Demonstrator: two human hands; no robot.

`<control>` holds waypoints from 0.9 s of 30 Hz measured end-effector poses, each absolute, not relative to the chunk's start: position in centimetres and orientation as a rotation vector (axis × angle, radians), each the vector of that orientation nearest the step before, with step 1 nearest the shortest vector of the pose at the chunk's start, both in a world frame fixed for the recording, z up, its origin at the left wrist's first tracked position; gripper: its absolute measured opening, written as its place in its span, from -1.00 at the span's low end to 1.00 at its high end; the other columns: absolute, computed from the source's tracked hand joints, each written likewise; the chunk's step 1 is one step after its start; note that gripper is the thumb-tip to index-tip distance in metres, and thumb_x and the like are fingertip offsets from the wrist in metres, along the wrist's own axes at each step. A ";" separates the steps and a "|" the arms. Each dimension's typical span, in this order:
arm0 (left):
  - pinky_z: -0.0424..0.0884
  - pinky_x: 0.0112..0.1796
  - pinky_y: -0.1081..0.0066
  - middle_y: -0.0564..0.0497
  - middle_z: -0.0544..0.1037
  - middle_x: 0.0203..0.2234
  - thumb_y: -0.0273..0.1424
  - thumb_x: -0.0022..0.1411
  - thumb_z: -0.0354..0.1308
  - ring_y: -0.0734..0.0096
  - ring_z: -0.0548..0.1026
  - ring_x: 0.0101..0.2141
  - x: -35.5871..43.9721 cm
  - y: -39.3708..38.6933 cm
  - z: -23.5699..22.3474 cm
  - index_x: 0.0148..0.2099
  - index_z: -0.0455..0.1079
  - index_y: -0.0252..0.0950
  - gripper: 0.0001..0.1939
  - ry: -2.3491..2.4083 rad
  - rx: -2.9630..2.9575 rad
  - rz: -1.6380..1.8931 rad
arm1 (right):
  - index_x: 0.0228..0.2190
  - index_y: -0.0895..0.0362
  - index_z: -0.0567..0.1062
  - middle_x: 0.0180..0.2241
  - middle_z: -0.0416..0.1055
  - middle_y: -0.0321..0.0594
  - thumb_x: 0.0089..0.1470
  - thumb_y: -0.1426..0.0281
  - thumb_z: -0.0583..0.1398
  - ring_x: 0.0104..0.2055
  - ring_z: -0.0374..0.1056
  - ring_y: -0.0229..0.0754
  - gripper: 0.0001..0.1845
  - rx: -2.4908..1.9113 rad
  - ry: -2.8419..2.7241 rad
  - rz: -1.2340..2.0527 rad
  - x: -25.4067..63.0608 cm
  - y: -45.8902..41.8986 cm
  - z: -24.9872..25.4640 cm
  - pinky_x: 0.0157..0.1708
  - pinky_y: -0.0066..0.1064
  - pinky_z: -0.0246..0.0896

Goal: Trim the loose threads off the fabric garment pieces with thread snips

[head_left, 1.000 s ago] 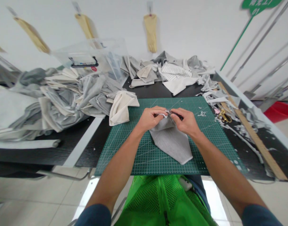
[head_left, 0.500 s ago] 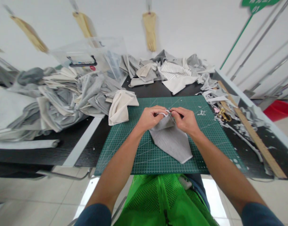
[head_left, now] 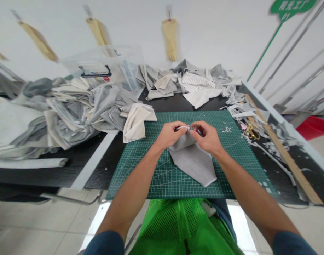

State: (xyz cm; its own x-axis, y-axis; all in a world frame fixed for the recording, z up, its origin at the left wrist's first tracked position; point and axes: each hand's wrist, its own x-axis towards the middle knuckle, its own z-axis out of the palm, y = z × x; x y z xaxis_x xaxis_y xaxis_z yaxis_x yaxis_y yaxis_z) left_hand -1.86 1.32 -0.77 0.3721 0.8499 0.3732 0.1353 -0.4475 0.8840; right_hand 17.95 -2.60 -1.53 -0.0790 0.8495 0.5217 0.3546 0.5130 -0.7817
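A light grey piece of fabric [head_left: 195, 164] lies folded over in front of me, its lower corner flat on the green cutting mat [head_left: 162, 180]. My left hand [head_left: 171, 135] is closed, pinching the fabric's raised upper edge, where a whitish strip shows along the fingers. Right beside it, my right hand [head_left: 207, 137] is closed around a small dark tool [head_left: 200, 132], its tip at the same edge. Most of that tool is hidden by the fingers, so its exact kind cannot be made out.
A cream cloth [head_left: 138, 122] overlaps the mat's left corner, beside a large heap of grey fabric [head_left: 106, 99]. Behind it stands a clear plastic box [head_left: 116, 67]. To the right lie gold-handled scissors [head_left: 252, 132], a wooden ruler [head_left: 286, 152] and fabric scraps. White thread bits [head_left: 226, 129] dot the mat.
My right hand has turned slightly and its fingers have shifted, so more of the dark tool shows. My left hand keeps its pinch on the fabric edge. The camera view has tilted a little.
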 end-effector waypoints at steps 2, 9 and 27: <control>0.49 -0.15 0.36 -0.06 0.71 -0.25 -0.24 0.23 0.30 0.31 0.62 -0.22 -1.7 1.3 -0.8 -0.17 0.63 -0.30 -0.76 0.875 1.827 1.132 | -0.18 0.08 0.56 -0.30 0.52 -0.24 0.15 0.23 0.32 -0.33 0.40 -0.19 -0.77 -1.047 -1.667 0.547 17.7 -2.6 -1.6 -0.27 -0.31 0.34; 0.48 -0.15 0.37 -0.04 0.71 -0.30 -0.29 0.20 0.31 0.32 0.62 -0.25 -1.4 0.9 -0.5 -0.24 0.65 -0.28 -0.82 0.947 1.887 1.143 | -0.27 0.06 0.62 -0.31 0.55 -0.20 0.19 0.18 0.30 -0.29 0.42 -0.16 -0.78 -1.037 -1.661 0.470 17.4 -2.6 -1.5 -0.28 -0.31 0.33; 0.40 -0.40 0.44 -0.02 0.67 -0.40 -0.18 0.05 0.45 0.41 0.53 -0.43 -2.1 1.8 -1.0 -0.26 0.66 -0.30 -0.71 0.870 1.418 1.144 | -0.01 0.04 0.56 -0.15 0.56 -0.11 0.29 0.19 0.21 -0.13 0.47 -0.05 -0.68 -1.051 -1.727 0.294 17.5 -3.1 -1.2 -0.07 -0.17 0.40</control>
